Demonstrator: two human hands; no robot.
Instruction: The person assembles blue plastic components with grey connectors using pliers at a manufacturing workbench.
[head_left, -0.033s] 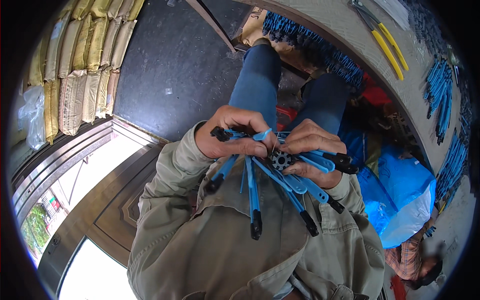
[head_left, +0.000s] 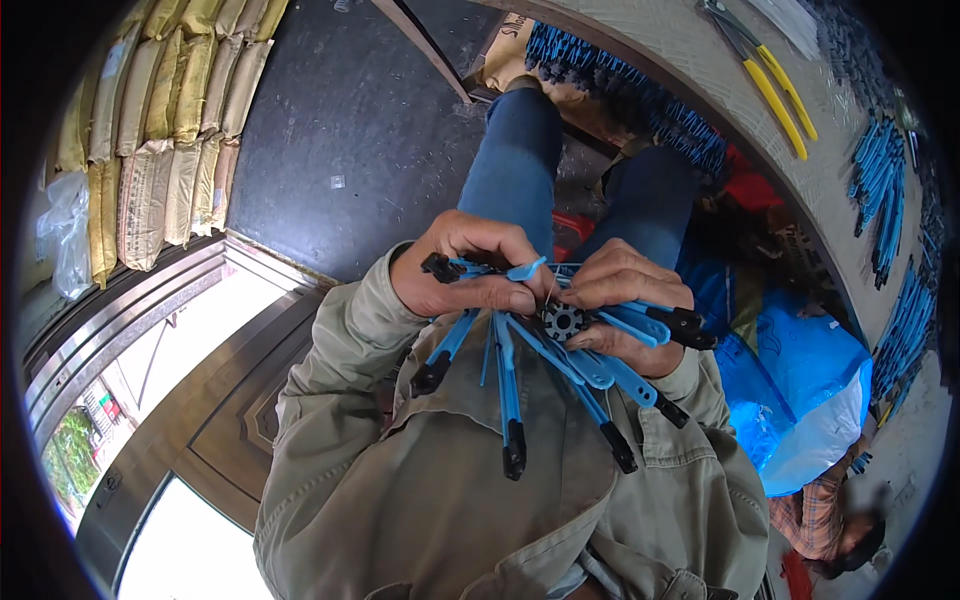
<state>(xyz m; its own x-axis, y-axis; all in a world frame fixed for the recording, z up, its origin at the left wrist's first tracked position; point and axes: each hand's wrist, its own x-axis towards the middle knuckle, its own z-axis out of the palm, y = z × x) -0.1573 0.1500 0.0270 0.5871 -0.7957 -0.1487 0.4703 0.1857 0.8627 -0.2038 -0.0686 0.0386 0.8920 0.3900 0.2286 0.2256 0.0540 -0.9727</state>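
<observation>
Over my lap, a round black notched hub [head_left: 563,321] has several blue plastic arms [head_left: 506,385] with black tips fanning out around it. My right hand [head_left: 622,280] is closed around the hub's right side, with some of the arms between its fingers. My left hand [head_left: 470,262] is closed in a pinch at the hub's left edge, with a blue arm [head_left: 525,270] along its index finger. A thin wire-like line shows between the two hands. Fingers partly hide where the arms meet the hub.
At right, a curved-looking table edge [head_left: 690,75] carries yellow-handled cutters [head_left: 775,95] and piles of blue arms [head_left: 880,190]. Below it lie blue plastic bags [head_left: 800,370]; a person in a plaid shirt [head_left: 820,510] is beyond. Stacked sacks [head_left: 150,130] and a door [head_left: 215,430] are at left.
The black-tipped blue arm hanging lowest on the left has swung slightly and is sharper now. Both hands keep their hold and place.
</observation>
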